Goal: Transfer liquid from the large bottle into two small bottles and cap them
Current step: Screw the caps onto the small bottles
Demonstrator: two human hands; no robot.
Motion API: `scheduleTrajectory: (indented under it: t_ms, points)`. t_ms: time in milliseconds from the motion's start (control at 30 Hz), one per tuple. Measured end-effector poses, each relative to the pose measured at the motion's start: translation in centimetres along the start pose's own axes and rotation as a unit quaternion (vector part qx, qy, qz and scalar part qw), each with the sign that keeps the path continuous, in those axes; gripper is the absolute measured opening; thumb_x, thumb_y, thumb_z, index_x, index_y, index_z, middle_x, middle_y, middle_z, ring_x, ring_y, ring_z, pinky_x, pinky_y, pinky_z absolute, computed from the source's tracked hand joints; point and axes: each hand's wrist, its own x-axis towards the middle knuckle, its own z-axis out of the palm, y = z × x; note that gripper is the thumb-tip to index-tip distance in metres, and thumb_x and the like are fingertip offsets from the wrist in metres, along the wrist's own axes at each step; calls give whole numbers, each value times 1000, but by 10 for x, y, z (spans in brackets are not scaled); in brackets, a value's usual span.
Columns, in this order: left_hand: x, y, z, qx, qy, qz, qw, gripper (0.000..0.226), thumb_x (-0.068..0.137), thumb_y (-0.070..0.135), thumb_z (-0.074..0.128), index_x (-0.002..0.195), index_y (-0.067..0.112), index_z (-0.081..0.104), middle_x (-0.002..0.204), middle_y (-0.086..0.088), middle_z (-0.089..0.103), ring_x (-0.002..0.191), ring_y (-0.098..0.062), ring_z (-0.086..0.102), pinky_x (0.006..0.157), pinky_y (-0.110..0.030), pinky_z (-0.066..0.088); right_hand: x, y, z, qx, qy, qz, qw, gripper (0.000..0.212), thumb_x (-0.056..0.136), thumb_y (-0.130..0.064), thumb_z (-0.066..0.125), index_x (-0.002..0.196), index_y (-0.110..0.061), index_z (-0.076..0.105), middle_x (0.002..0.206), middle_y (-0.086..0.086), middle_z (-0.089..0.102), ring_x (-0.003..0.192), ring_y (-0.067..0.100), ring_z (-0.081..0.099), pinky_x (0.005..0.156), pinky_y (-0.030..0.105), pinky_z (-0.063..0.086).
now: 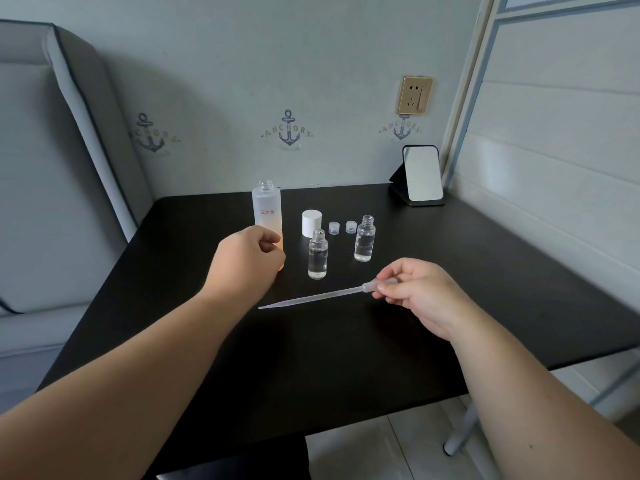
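Two small bottles (318, 254) (364, 239) stand uncapped on the bench (346, 341), both holding clear liquid, their small caps (334, 227) (351, 226) just behind. The left hand (247, 263) curls around the base of the large bottle (267, 211), steadying it. The right hand (415, 292) pinches the pipette (322, 296) by its bulb. To draw well, squeeze the bulb before the tip enters the open neck, then release slowly.

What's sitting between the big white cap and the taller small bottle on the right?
In the head view, two small clear caps sit side by side between the big white cap and the taller small bottle.
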Motion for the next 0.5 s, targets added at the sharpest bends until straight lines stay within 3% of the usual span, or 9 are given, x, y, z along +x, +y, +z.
scheduleTrajectory:
  t_ms: [133,200,333,500]
  points:
    - [3,3,11,0,-25,-10,1000,27,89,22,69,116,23,68,87,20,60,80,0,57,72,-17,46,-2,-2,-4,-156,-12,-29,987,19,80,-7,82,84,-25,76,85,-3,79,84,11,74,88,32,53]
    - [4,6,15,-6,-45,-22,999,31,88,23,70,119,21,67,88,19,63,83,-2,61,83,-29,57,-1,-3,-3,-213,-13,-32,976,24,76,-9,85,80,-30,76,82,-9,77,79,9,72,83,31,54]
    - [7,12,23,-7,-82,-39,996,42,87,27,73,127,18,64,98,12,68,92,-11,65,91,-39,58,3,-2,-3,-269,-8,-41,962,24,75,-10,88,79,-31,77,77,-22,71,67,-4,63,67,20,47]
    - [10,22,33,-6,-111,-32,993,30,83,38,79,98,30,55,88,16,64,78,-10,66,78,-33,59,11,-1,-8,-268,-28,-40,962,27,74,-13,90,82,-35,78,78,-16,72,71,-7,63,68,14,46]
